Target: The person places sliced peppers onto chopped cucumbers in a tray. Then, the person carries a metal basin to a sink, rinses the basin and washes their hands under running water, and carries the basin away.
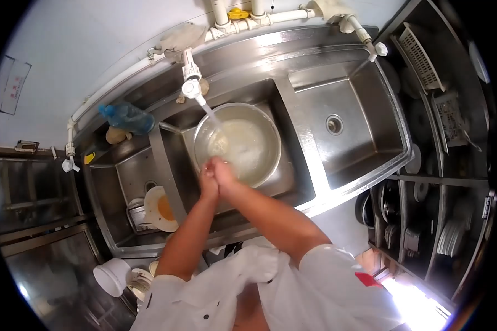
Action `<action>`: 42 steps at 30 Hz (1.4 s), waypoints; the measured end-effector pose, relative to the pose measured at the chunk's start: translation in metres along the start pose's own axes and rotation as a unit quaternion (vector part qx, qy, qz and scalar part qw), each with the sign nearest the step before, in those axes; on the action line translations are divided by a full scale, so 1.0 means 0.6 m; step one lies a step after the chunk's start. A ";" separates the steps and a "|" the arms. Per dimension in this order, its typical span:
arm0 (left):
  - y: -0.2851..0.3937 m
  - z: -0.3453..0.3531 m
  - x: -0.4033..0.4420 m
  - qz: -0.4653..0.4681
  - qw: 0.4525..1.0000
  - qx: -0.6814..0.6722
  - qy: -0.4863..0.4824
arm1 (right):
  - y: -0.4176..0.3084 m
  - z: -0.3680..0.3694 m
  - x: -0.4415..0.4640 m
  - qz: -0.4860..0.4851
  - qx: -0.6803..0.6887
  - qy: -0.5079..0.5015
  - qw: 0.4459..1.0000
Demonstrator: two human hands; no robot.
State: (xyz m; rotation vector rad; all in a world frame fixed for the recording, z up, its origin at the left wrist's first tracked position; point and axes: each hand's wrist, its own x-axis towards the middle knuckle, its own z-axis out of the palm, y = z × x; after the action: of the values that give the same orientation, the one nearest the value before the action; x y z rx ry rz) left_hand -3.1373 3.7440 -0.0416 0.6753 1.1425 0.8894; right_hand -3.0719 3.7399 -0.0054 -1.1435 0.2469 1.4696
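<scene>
A white shirt [215,292] lay nearest. Beyond it, the left hand [207,182] and right hand [223,172] were clasped together at the near-left rim of the metal basin [278,146], toward the back edge of the sink's middle compartment [292,182], beneath a running tap [191,88]; whether either grasped anything, I couldn't tell.

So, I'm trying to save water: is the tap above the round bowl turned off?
No, a stream of water is running from the white tap into the round bowl.
</scene>
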 end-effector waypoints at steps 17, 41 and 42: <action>-0.178 -0.163 0.038 -0.284 0.954 0.096 0.000 | -0.139 -0.252 -0.118 -0.199 -0.402 0.026 0.894; -0.071 -0.037 0.006 -0.253 0.951 0.174 0.031 | -0.269 -0.165 -0.202 -0.332 -0.272 -0.094 0.898; -0.064 -0.034 0.011 -0.250 0.951 0.178 0.027 | -0.266 -0.161 -0.199 -0.332 -0.274 -0.108 0.896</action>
State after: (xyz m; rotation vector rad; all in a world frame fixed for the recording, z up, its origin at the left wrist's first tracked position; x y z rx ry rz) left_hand -3.1460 3.7309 -0.0828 0.6099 1.4577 0.2711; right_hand -2.9101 3.6389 0.1071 -1.3118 -0.7021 1.0411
